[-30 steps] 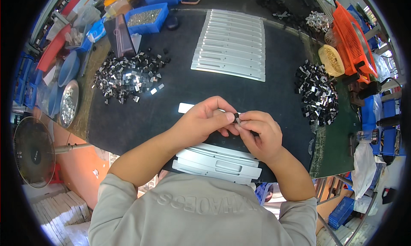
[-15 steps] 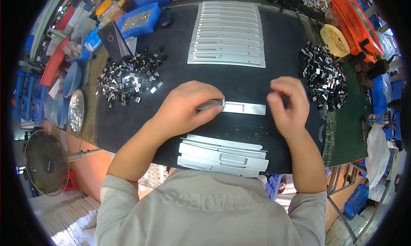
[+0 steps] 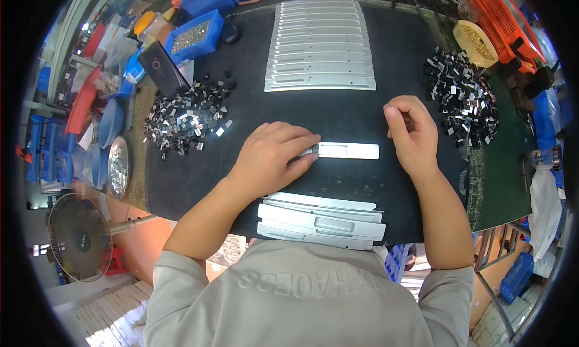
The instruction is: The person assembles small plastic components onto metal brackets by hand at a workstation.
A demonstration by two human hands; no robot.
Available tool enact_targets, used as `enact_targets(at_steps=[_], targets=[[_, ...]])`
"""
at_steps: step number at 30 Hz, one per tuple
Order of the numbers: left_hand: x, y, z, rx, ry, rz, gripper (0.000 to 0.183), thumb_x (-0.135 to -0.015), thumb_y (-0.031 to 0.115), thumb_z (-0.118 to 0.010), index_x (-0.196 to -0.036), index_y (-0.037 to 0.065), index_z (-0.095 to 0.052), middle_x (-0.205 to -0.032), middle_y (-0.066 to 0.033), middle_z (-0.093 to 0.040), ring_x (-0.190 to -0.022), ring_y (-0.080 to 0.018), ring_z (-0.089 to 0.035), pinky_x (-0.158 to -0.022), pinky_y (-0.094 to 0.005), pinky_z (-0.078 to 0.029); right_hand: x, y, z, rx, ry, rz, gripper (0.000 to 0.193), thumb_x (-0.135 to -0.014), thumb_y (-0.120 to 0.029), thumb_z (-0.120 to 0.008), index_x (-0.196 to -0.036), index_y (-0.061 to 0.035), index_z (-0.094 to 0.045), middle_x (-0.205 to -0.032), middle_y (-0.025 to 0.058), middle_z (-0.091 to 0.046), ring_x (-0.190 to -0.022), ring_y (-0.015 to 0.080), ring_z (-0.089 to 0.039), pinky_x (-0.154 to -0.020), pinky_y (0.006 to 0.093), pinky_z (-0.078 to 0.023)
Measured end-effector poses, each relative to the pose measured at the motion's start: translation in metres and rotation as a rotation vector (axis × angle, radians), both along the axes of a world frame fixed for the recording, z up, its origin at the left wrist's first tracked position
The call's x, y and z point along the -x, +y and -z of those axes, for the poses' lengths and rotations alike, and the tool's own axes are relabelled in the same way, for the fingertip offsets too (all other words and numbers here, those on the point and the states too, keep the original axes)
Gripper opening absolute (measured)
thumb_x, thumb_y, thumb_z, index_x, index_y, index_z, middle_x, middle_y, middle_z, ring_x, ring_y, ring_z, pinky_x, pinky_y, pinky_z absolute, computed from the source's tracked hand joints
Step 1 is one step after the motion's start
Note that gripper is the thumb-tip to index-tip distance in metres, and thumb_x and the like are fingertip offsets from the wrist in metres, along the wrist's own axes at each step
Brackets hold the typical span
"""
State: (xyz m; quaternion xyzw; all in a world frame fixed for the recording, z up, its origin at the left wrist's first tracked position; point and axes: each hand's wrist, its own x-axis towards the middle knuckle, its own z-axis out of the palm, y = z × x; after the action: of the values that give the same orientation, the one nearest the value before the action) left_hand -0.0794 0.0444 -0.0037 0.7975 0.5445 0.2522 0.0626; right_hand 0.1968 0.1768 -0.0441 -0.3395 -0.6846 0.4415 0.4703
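Note:
My left hand [image 3: 270,155] lies flat on the black mat [image 3: 241,111], its fingertips pressing the left end of a narrow silver metal strip [image 3: 350,151] that has a long slot. My right hand [image 3: 410,133] hovers just right of the strip with fingers curled and thumb against forefinger; whether a small part is pinched there I cannot tell. A stack of similar silver strips [image 3: 319,217] lies at the mat's near edge, below both hands. A neat row of several more strips [image 3: 319,45] lies at the far side.
A heap of small black-and-silver clips [image 3: 184,114] lies left of my left hand, another heap [image 3: 461,96] to the right. Blue bins [image 3: 193,36], a dark phone [image 3: 161,68], round metal dishes [image 3: 117,166], an orange basket [image 3: 500,18] and a fan [image 3: 78,235] ring the table.
A second ago both hands held a small part together at mid-mat. Since then they parted, a silver strip came to lie between them, and my right hand drew back off its end.

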Motion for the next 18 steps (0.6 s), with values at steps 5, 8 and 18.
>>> enact_targets(at_steps=[5,8,18], targets=[[0.015,0.01,-0.004,-0.01,0.088,0.208,0.031,-0.089,0.015,-0.088,-0.119,0.012,-0.082,-0.121,-0.0047,-0.079,-0.104,-0.0271,-0.075,-0.089,-0.041,-0.06,0.0,0.003,0.0,0.014,-0.036,0.002,0.011,-0.107,-0.013,-0.076,-0.105,-0.0022,-0.074,-0.103,-0.0001,-0.07,-0.081,0.005,-0.06,-0.07,0.023,-0.048],[0.021,0.013,0.004,-0.024,0.101,0.274,0.03,-0.089,0.015,-0.088,-0.119,0.012,-0.081,-0.123,-0.0051,-0.079,-0.104,-0.0273,-0.075,-0.089,-0.0412,-0.06,-0.003,0.005,0.002,0.032,-0.026,0.001,0.011,-0.107,-0.013,-0.077,-0.105,-0.0024,-0.074,-0.101,-0.0001,-0.069,-0.08,0.0047,-0.059,-0.07,0.023,-0.048],[0.031,0.007,0.012,-0.031,0.047,0.238,0.029,-0.082,0.007,-0.09,-0.11,0.009,-0.081,-0.125,-0.0083,-0.08,-0.105,-0.0305,-0.073,-0.092,-0.0426,-0.061,0.005,0.003,-0.006,-0.13,-0.172,-0.016,0.011,-0.103,-0.013,-0.081,-0.104,-0.0031,-0.076,-0.1,0.0038,-0.071,-0.079,0.0084,-0.065,-0.068,0.0253,-0.053]])
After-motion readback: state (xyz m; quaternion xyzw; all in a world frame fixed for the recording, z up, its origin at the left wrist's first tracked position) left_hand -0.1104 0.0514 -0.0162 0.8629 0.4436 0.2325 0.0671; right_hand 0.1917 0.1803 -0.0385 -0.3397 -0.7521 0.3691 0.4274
